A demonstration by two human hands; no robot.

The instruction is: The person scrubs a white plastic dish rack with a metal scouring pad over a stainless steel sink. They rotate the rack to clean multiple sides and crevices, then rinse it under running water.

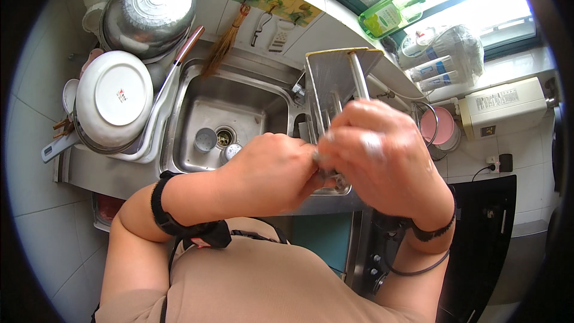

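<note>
My left hand (273, 172) is curled, its fingertips hidden where it meets my right hand. My right hand (376, 157) is bent over the same spot, slightly blurred, with white foam or wet shine on its back. Something small and greyish shows between the fingers, too unclear to name. Just beyond the hands rises a boxy metal-and-clear-looking holder (334, 72) with a yellowish rim and a metal rod; whether a hand grips it is hidden. In the steel sink basin (228, 103) a grey cup (206, 140) and a second perforated cup (230, 153) lie near the drain (224, 137).
Left of the sink stand an upturned steel pot (152, 13), a white bowl (114, 98) and a knife (188, 47). A small whisk broom (228, 40) and a grater (282, 36) hang behind. A green soap bottle (390, 13) and bagged cups (441, 58) sit on the sill.
</note>
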